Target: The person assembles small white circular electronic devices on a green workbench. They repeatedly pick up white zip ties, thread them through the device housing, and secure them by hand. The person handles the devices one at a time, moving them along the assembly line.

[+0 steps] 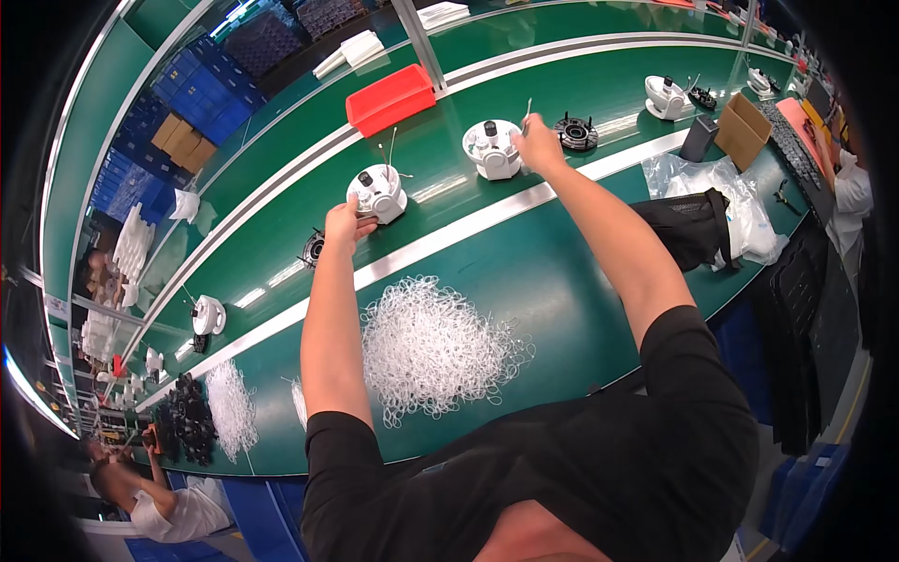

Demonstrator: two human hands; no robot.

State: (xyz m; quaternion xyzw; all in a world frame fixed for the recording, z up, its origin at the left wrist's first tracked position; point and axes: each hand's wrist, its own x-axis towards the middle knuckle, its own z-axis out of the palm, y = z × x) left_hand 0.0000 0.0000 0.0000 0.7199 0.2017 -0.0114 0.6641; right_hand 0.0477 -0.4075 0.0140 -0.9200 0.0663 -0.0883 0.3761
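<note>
Two white plastic motor housings sit on the green conveyor ahead of me. My left hand (pixel 345 227) is closed at the lower left side of the nearer-left housing (pixel 382 199), thumb up along it and fingers at its base. From that housing thin white wires (pixel 390 150) stick up. At the right rim of the second housing (pixel 494 161), my right hand (pixel 539 145) has its fingers closed around thin white wires (pixel 529 105) that rise above it. A black round fan-like part (pixel 575 133) lies just right of that hand; another black part (pixel 312 251) is partly behind my left wrist.
A large heap of white looped cords (pixel 431 347) lies on the near bench. The red bin (pixel 389 99) stands beyond the belt. More housings (pixel 665 97) sit along the line. A black mesh bag (pixel 688 225), plastic bags and a cardboard box (pixel 744 131) are at right; co-workers sit at both ends.
</note>
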